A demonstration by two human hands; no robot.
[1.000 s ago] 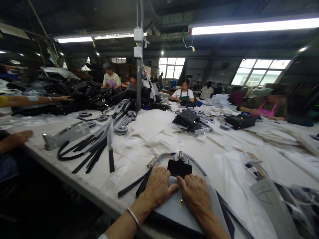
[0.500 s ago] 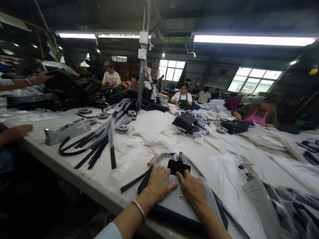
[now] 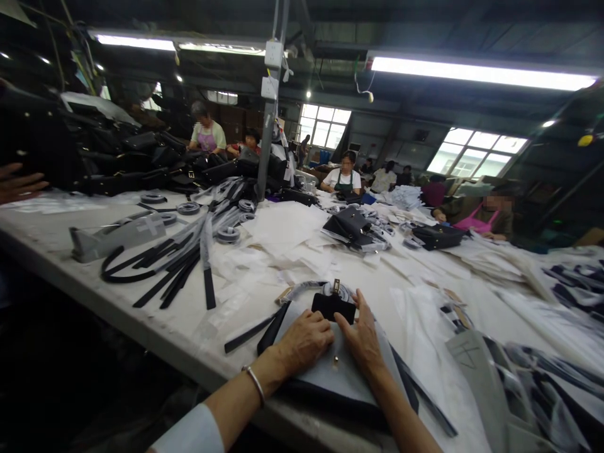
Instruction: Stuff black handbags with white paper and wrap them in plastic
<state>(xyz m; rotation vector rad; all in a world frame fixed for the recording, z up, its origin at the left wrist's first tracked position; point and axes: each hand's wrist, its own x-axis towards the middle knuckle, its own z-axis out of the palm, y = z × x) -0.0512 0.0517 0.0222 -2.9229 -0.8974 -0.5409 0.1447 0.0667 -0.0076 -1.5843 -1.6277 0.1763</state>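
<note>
A black handbag (image 3: 340, 401) lies at the table's front edge, its face covered by a light grey sheet (image 3: 349, 377). A small gold clasp (image 3: 335, 361) pokes up through the sheet. At the bag's far side is a black tab (image 3: 333, 308) with a gold metal piece (image 3: 336, 287) at its tip. My left hand (image 3: 304, 341) rests on the sheet with its fingers curled under, just below the tab; what they pinch, if anything, is hidden. Beside the tab's right edge my right hand (image 3: 362, 338) has thumb and fingers apart, the thumb touching near the tab's lower corner.
Black straps (image 3: 184, 270) and a grey template (image 3: 117, 236) lie to the left. White sheets (image 3: 287, 229) and another black bag (image 3: 352, 228) are farther back. Grey pieces (image 3: 486, 377) sit at right. A co-worker's hand (image 3: 19, 184) holds a black bag at far left; other people work behind.
My left fingers, stretched out before, are now curled in. My right fingers have extended along the tab's right side. The co-worker's black bag at left has come nearer, and the view has shifted slightly.
</note>
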